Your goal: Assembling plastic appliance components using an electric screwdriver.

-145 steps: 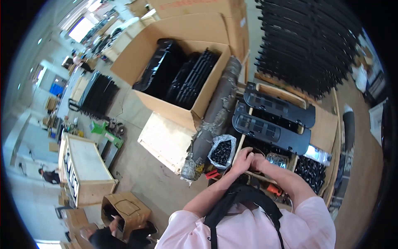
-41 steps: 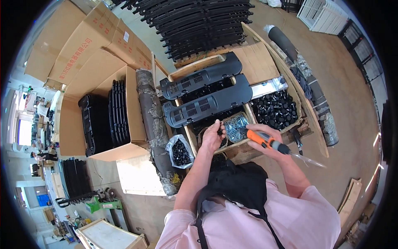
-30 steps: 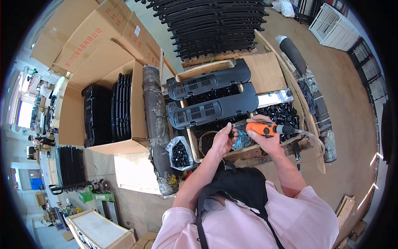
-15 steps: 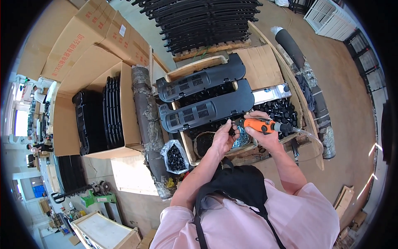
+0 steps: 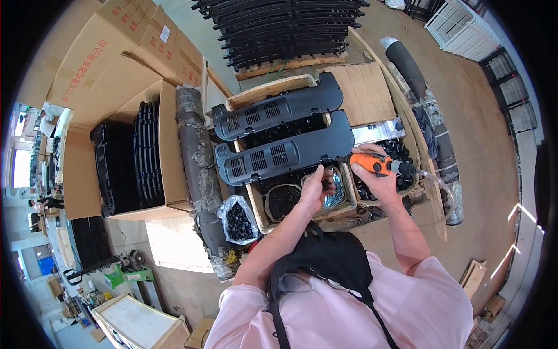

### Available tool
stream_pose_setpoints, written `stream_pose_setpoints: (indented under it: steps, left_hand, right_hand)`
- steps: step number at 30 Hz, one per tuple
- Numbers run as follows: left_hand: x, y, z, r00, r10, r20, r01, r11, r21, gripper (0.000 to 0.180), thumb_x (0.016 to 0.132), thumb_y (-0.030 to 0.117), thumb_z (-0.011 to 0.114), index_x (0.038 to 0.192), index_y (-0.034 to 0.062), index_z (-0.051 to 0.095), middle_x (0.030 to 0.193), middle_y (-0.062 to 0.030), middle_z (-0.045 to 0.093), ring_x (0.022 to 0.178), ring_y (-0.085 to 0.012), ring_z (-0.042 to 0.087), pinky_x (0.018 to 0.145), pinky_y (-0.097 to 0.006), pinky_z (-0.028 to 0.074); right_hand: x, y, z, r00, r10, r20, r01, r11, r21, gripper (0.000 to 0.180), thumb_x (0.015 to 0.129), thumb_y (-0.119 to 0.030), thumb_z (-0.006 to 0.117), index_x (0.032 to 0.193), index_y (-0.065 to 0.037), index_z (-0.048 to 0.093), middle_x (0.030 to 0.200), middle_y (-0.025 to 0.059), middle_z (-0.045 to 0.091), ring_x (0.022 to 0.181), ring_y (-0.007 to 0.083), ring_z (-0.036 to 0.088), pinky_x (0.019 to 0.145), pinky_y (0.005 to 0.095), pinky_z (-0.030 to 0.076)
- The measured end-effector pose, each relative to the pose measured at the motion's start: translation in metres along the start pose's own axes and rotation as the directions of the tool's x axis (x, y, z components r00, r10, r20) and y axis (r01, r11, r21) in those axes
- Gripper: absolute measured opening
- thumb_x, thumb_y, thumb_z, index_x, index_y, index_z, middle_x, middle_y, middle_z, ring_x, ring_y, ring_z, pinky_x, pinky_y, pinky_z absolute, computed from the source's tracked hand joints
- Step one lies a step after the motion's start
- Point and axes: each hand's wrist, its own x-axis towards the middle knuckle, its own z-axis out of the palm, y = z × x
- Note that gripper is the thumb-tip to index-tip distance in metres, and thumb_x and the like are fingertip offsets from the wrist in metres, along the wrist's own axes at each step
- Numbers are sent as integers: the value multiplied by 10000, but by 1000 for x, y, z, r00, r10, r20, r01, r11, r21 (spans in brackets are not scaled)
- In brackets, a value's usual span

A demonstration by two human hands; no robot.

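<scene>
My right hand (image 5: pixel 379 181) is wrapped round an orange air screwdriver (image 5: pixel 372 164), whose clear hose (image 5: pixel 437 180) curves off to the right. The tool's tip is hard to make out near the panel's right end. To its left, my left hand (image 5: pixel 315 189) has its fingers curled, thumb and fingertips together just under the near edge of a black vented plastic panel (image 5: pixel 273 155). Whatever those fingers may hold is too small to tell. A second, similar panel (image 5: pixel 273 115) lies behind the first. Both rest across a wooden-sided bin (image 5: pixel 253 206).
Small black parts (image 5: pixel 283 200) fill the bin's compartments, and a plastic bag of them (image 5: pixel 238 224) stands left. A wrapped roll (image 5: pixel 196 157) separates the bin from an open carton (image 5: pixel 168 200) of black panels. Behind are stacked black parts (image 5: pixel 285 35); another roll (image 5: pixel 439 139) lies right.
The screwdriver in my right hand has shifted right and slightly up, away from my left fingertips. My left hand stays near the front panel's edge. The whole view has shifted a little.
</scene>
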Motion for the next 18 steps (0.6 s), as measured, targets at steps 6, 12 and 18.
stream_pose_setpoints:
  steps: [6,12,18]
  left_hand:
    - [17,3,-3,975,119,-189,-109,992,65,412,1068,445,604,1127,39,650,858,-37,625,698,-163,626,578,-327,530]
    - [28,2,-7,949,233,-213,-213,970,115,317,999,368,726,930,69,649,801,-29,634,674,-142,625,563,-311,525]
    - [33,1,-8,933,263,-247,-227,960,165,349,976,355,755,787,82,647,715,-25,643,620,-136,606,548,-307,488]
  right_hand:
    - [10,8,0,1000,-1,-10,1,998,-68,487,878,-7,791,1323,-16,593,1241,140,714,1145,185,677,1036,350,540]
    - [14,14,5,1000,11,26,-9,997,-80,489,881,5,787,1328,-20,588,1254,139,701,1164,185,672,1042,341,544]
    - [21,10,13,996,42,81,-29,988,-153,468,872,-27,804,1297,-30,609,1219,105,707,1133,173,680,1011,321,547]
